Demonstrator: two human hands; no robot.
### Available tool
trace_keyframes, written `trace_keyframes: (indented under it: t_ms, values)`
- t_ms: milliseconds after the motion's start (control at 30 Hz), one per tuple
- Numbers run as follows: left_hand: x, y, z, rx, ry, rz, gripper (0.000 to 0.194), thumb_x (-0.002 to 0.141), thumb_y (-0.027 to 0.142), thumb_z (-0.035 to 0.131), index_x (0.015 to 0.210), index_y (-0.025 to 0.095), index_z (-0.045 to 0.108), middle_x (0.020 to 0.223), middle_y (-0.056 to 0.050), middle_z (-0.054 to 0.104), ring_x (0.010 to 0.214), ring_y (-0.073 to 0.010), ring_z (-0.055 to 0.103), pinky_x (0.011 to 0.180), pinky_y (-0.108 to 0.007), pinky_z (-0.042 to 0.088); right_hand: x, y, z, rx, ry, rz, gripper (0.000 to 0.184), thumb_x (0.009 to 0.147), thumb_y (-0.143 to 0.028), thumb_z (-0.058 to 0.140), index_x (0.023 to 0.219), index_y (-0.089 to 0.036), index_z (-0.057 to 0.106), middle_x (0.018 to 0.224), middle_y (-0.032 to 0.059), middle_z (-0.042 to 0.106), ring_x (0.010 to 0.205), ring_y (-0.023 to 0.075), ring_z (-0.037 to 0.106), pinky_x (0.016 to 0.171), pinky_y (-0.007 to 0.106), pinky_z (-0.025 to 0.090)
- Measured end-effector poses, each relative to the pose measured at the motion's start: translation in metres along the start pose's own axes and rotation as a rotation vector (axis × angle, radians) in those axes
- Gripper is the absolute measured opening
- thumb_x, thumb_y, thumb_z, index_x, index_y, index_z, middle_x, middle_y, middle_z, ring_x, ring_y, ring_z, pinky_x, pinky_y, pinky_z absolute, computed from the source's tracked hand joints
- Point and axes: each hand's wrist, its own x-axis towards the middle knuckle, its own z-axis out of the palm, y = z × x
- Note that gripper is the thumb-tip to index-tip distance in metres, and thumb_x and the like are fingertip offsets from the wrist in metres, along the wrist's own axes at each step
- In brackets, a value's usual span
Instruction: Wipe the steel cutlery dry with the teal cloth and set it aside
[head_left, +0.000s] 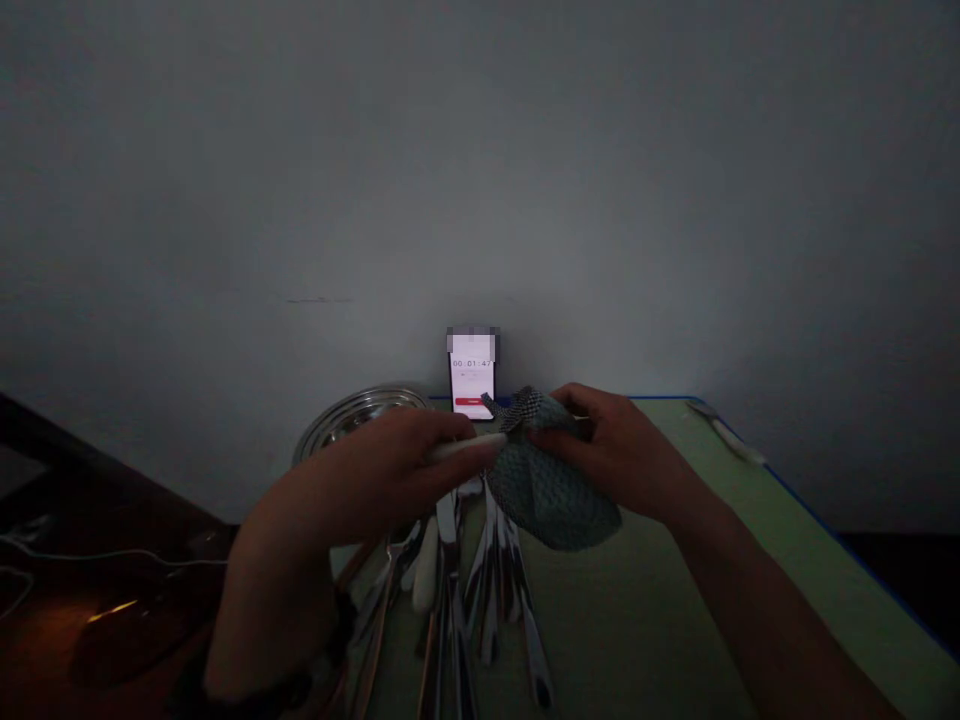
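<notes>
Head view: before the phone [472,380], left hand [401,460] grips a white handle [484,442], likely light, stiff, best hold; right hand [615,445] pinches soft-looking cloth [555,500].

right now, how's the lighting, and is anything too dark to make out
Head view: dim overall, phone screen brightest, its top pixelated; same view: cutlery carries pale highlights, cloth shows faint weave, lower left mostly too dark, bar an orange glint.
</notes>
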Motion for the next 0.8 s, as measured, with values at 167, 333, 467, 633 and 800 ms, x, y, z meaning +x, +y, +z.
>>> trace_keyframes:
  t_ms: [167,333,467,633,800]
  values:
    - [0.0003,0.0041,-0.0031,0.029,-0.032,0.030,0.040,0.092,0.047,0.034,0.080,0.017,0.059,0.066,0.003,0.054,0.059,-0.0098,0.050,0.054,-0.022,0.033,-0.0011,-0.0014,-0.0024,-0.005,-0.024,0.033,0.022,0.072,-0.038,0.065,0.076,-0.019,0.056,0.068,-0.0021,0.059,0.062,0.0139,0.054,0.051,0.025,0.037]
    - [0.0017,0.0046,-0.0035,0.022,-0.031,0.028,0.040,0.092,0.046,0.035,0.074,0.017,0.056,0.062,0.003,0.051,0.056,-0.0089,0.048,0.052,-0.022,0.032,-0.0013,-0.0019,-0.0018,0.044,-0.098,0.036,0.022,0.078,-0.040,0.059,0.081,-0.019,0.063,0.073,-0.0002,0.063,0.069,0.0156,0.056,0.056,0.026,0.041]
    - [0.0027,0.0047,-0.0027,-0.013,-0.030,0.045,0.037,0.092,0.044,0.035,0.080,0.018,0.058,0.064,0.004,0.052,0.057,-0.0086,0.048,0.053,-0.021,0.033,-0.0014,0.0014,0.0010,0.178,-0.165,-0.008,0.016,0.081,-0.031,0.056,0.090,-0.020,0.064,0.082,-0.0002,0.065,0.077,0.0161,0.058,0.066,0.027,0.044]
    - [0.0037,0.0066,-0.0028,-0.019,-0.035,0.038,0.040,0.092,0.045,0.036,0.077,0.017,0.059,0.058,0.004,0.047,0.052,-0.0083,0.043,0.049,-0.021,0.031,0.0004,0.0038,0.0016,0.293,-0.202,-0.037,0.020,0.080,-0.023,0.057,0.098,-0.019,0.064,0.085,0.0003,0.065,0.082,0.0163,0.058,0.073,0.029,0.045]
    - [0.0042,0.0075,-0.0031,-0.039,-0.014,0.073,0.036,0.092,0.042,0.036,0.083,0.017,0.061,0.061,0.004,0.050,0.055,-0.0088,0.046,0.052,-0.020,0.033,0.0011,0.0003,-0.0001,0.244,-0.148,-0.040,0.018,0.078,-0.026,0.060,0.093,-0.018,0.066,0.083,0.0008,0.066,0.078,0.0160,0.058,0.068,0.028,0.045]
